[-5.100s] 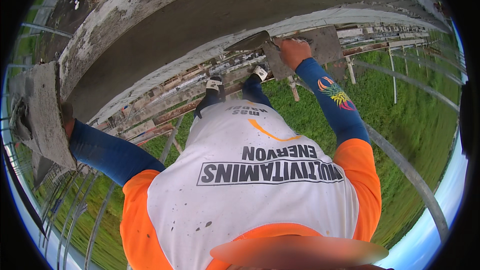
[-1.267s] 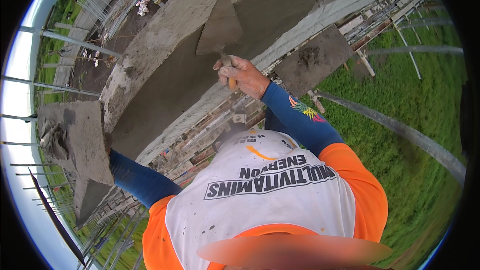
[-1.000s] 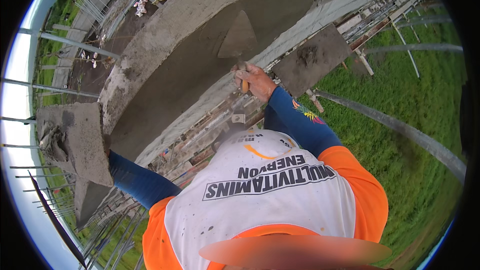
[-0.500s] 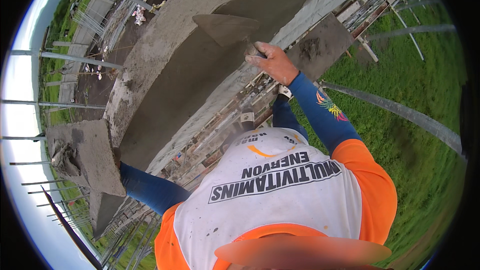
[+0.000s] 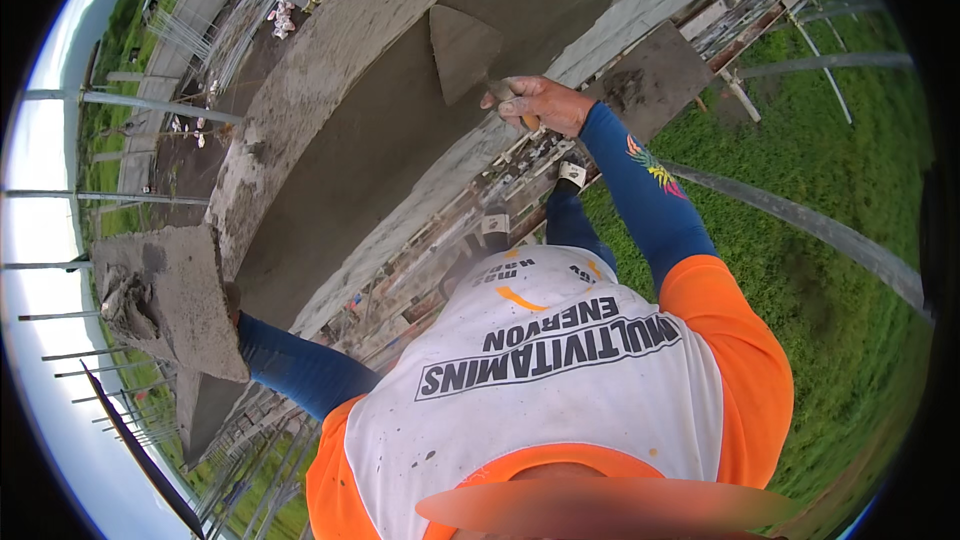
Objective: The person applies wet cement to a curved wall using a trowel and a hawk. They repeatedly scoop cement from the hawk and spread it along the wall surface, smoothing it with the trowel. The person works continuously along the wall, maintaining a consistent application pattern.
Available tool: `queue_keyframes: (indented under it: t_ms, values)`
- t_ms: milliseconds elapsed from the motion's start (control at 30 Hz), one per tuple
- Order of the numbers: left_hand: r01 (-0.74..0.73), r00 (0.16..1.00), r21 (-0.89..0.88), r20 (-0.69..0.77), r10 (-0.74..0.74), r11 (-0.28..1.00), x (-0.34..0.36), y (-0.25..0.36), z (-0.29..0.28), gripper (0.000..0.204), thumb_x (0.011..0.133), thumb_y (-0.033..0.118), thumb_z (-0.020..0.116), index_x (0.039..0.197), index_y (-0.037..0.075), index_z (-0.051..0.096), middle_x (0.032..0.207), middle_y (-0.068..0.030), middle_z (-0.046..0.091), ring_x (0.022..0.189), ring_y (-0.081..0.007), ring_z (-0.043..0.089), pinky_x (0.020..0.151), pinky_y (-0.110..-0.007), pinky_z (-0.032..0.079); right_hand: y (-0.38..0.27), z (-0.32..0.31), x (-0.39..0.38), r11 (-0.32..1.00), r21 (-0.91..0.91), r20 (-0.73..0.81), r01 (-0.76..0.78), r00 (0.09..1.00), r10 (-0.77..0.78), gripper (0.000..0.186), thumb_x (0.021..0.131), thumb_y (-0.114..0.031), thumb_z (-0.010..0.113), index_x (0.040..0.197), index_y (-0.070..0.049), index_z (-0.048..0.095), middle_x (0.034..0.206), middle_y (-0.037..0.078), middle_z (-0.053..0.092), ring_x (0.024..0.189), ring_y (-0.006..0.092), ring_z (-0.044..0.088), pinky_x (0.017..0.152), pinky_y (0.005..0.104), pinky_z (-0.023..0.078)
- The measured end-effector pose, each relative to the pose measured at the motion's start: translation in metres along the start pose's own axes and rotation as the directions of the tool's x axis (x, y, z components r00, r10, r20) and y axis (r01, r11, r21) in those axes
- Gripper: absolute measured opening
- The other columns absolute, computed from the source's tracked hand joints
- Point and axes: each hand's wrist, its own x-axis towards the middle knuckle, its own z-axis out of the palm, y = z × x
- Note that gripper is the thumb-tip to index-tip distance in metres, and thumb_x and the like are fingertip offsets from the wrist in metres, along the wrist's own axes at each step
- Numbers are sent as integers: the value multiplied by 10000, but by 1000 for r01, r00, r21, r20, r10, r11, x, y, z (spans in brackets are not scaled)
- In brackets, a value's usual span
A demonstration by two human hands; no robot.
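My right hand is closed round the handle of a pointed trowel. The trowel's grey blade lies against the smooth grey plastered face of a concrete beam, its edge close to the beam's upper corner. At the left, my left hand supports a flat mortar board from below. The board hides nearly all of that hand, fingers included. A lump of wet mortar sits near the board's outer edge. The beam's rough top runs from lower left to upper right.
Narrow scaffold planks run below the beam, with my feet on them. Another mortar-smeared board lies to the right of my right hand. A metal pole crosses above green grass. Several metal bars stick out at the left.
The trowel blade has turned, its tip swinging from pointing left to pointing up along the beam's edge. My right wrist has rotated with it. The left-hand board has shifted slightly.
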Motion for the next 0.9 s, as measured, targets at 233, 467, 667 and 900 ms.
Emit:
queue_keyframes:
  t_ms: [233, 467, 667, 900]
  values:
    - [113, 990, -110, -72, -122, 987, 11, 12, 0, 622, 859, 308, 777, 1361, 28, 541, 1301, -138, 600, 1263, -283, 577, 1091, -393, 499, 58, 40, 50, 808, -589, 58, -9, 997, 53, 519, 956, -332, 726, 1321, 28, 646, 1238, 137, 697, 1107, 250, 656, 974, 322, 495]
    - [287, 943, -341, -65, -326, 895, 5, 22, 1, 593, 819, 288, 811, 1298, 46, 557, 1258, -130, 601, 1232, -279, 586, 1074, -416, 509, 57, 71, 29, 764, -646, -322, 12, 903, -286, 650, 935, -387, 743, 1374, 71, 599, 1379, 240, 644, 1235, 310, 654, 1037, 353, 499]
    - [218, 974, -167, -22, -225, 962, -2, 22, -2, 661, 819, 268, 824, 1368, 38, 537, 1351, -153, 586, 1281, -297, 572, 1120, -414, 482, 19, 5, -24, 969, -92, -554, 229, 797, -240, 286, 985, -195, 718, 1188, -5, 652, 894, 10, 612, 807, 114, 559, 718, 275, 470]
    - [265, 964, -119, 24, -264, 957, -6, 22, -3, 647, 900, 189, 776, 1450, 30, 478, 1417, -163, 568, 1294, -281, 580, 1100, -386, 511, -1, 7, -77, 946, -143, -715, 289, 631, -301, 156, 1038, -154, 633, 1162, -63, 607, 814, 0, 566, 734, 116, 550, 679, 263, 450]
